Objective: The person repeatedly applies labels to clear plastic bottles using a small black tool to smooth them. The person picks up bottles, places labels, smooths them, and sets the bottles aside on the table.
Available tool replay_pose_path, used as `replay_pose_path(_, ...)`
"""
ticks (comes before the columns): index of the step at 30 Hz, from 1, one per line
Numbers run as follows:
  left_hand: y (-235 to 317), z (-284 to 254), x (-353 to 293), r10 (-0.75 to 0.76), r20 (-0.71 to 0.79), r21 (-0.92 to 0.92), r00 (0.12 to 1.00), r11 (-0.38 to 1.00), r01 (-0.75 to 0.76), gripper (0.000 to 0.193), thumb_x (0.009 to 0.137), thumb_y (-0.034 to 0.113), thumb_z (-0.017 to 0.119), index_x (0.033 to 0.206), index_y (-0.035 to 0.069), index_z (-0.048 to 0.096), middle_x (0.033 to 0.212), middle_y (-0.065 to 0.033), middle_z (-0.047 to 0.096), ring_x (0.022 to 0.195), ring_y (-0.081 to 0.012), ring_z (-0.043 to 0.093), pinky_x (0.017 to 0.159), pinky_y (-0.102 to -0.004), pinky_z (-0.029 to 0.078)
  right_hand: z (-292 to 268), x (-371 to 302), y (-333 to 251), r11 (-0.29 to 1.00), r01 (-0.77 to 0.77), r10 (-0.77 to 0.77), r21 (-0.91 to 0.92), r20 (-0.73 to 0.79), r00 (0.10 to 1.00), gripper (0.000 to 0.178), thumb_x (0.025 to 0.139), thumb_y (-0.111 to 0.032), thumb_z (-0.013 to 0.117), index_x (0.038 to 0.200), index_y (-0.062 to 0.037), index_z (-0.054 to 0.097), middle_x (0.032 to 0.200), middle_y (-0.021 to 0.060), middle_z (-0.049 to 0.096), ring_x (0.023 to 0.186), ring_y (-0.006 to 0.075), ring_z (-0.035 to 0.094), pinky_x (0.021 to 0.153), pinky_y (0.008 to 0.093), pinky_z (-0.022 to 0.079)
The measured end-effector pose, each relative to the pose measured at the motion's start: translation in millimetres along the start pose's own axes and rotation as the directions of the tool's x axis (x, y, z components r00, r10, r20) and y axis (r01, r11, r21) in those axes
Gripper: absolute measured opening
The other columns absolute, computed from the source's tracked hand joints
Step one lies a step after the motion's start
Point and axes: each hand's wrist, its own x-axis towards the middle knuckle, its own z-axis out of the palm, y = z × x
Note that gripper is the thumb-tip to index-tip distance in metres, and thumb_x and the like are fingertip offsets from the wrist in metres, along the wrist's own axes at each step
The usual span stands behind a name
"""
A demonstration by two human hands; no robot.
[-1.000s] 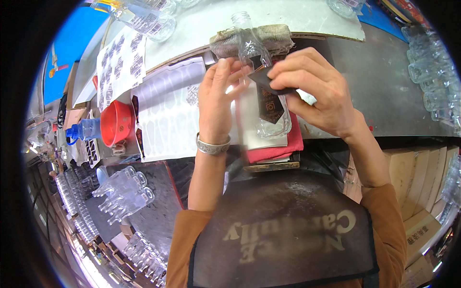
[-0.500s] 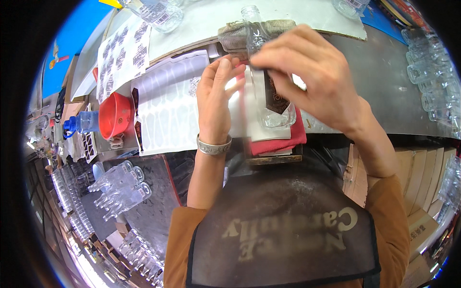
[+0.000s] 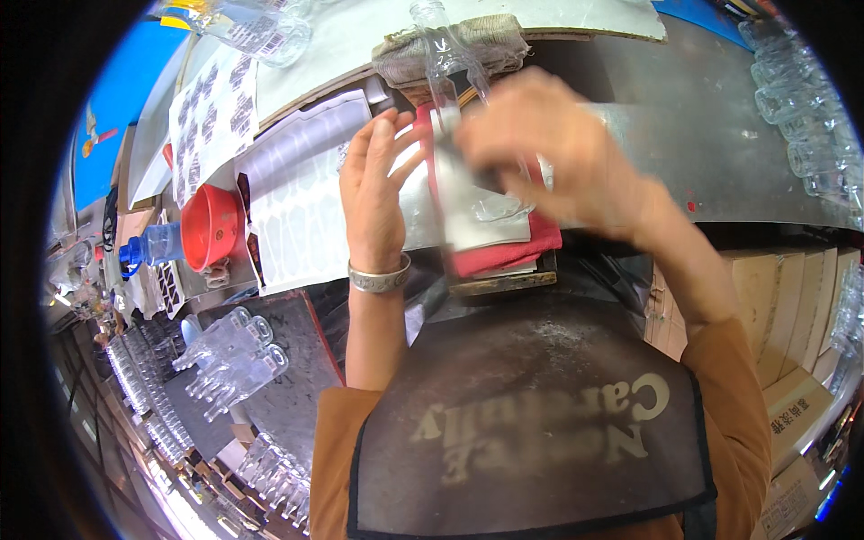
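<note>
A clear glass bottle (image 3: 438, 56) lies on its side, its neck resting on a rolled grey cloth (image 3: 402, 59) and its body on white sheets over a red cloth (image 3: 490, 258). My right hand (image 3: 549, 148) is over the bottle's body, smeared by motion. Its fingers are curled in, with a dark blur by the fingertips that I cannot make out. The dark label seen on the bottle earlier is mostly hidden or blurred. To the left of the bottle my left hand (image 3: 376, 202) is raised with fingers apart, holding nothing.
A sheet of labels (image 3: 292, 180) lies left of my left hand, near a red bowl (image 3: 211, 227) and a blue-capped bottle (image 3: 155, 245). Clear bottles (image 3: 236, 355) stand lower left; more bottles (image 3: 796, 112) line the right. Cardboard boxes (image 3: 765, 292) are at lower right.
My view has shifted slightly, so most things sit further left. My right hand has moved down a little along the bottle and is more blurred. The left hand keeps its pose.
</note>
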Motion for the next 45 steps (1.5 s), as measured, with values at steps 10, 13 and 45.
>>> replay_pose_path(10,-9.3,9.0,-12.8,0.192,0.149,0.247,0.970,0.943,-0.224,0.058,0.106,0.039,0.049,0.144,-0.005,0.046,0.141,-0.0167,0.056,0.131,-0.0253,0.053,0.113,-0.0347,0.035,-8.0,-33.3,-3.7,0.982,-0.119,0.123,0.148,-0.012,0.992,0.031,0.069,0.009,0.066,0.096,-0.0053,0.066,0.106,0.0094,0.070,0.098,0.0304,0.066,0.086,0.0386,0.054)
replay_pose_path(13,-29.5,12.1,-24.8,0.276,0.212,0.388,0.938,0.857,-0.340,0.062,0.108,0.039,0.041,0.151,-0.004,0.033,0.152,-0.0194,0.043,0.142,-0.0293,0.040,0.117,-0.0369,0.028,-12.2,-56.5,-35.5,0.938,-0.180,0.160,0.296,0.092,0.983,0.037,0.064,0.010,0.066,0.098,-0.0058,0.066,0.101,0.0096,0.072,0.092,0.0283,0.067,0.079,0.0373,0.055)
replay_pose_path(45,18.3,49.6,39.4,0.154,-0.015,0.491,0.988,0.862,-0.127,0.059,0.087,0.048,0.074,0.105,-0.008,0.064,0.083,-0.0126,0.070,0.078,-0.0146,0.064,0.072,-0.0290,0.052,-14.2,-12.4,32.9,0.560,-0.607,0.765,0.564,-0.070,0.640,0.029,0.105,-0.023,0.052,0.110,-0.0017,0.071,0.089,-0.0004,0.069,0.088,0.0054,0.062,0.082,0.0217,0.049)
